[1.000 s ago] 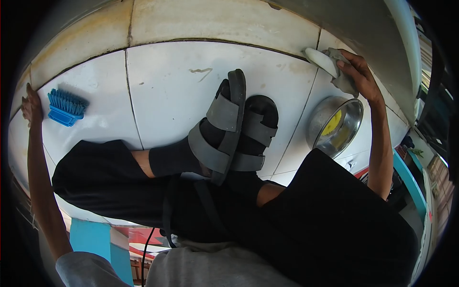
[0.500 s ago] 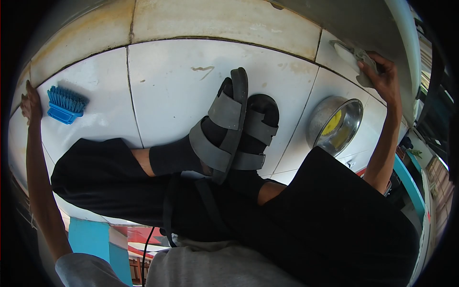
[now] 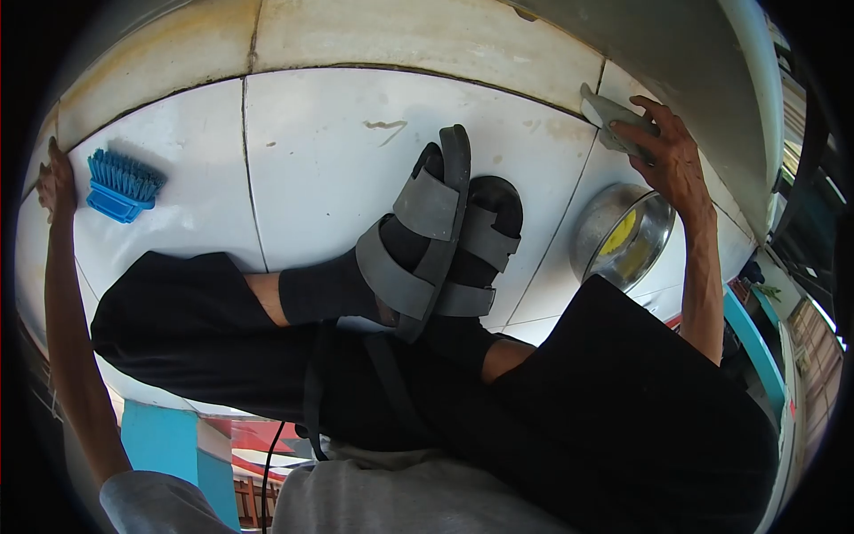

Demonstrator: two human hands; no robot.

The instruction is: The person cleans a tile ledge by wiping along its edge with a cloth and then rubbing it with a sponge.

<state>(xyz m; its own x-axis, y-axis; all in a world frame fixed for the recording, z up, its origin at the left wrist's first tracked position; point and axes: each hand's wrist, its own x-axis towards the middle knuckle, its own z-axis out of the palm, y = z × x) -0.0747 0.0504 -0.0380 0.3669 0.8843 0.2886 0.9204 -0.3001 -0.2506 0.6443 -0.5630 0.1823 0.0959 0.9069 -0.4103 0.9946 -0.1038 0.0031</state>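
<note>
My right hand [image 3: 669,153] is closed on a crumpled pale grey cloth [image 3: 607,117], which touches the white tiles near the seam at the upper right. My left hand [image 3: 57,185] lies against the tiles at the far left, fingers stretched out, with nothing visible in it. Right beside that hand, a blue scrub brush [image 3: 121,198] rests with its bristles toward the top of the view. Below my right hand stands a metal bowl [image 3: 587,233] with something yellow [image 3: 620,230] inside; its exact kind is unclear.
My black-and-grey sandals [image 3: 423,206] are crossed on the tiled surface [image 3: 320,178] in the middle. Stained cream tiles [image 3: 427,40] run along the far edge. A curved grey surface [image 3: 676,44] borders the upper right. Turquoise posts [image 3: 160,440] show at the lower left.
My right hand has moved left with the cloth, sliding along the tile seam away from the right edge. My left hand, the brush and the bowl stay about where they were.
</note>
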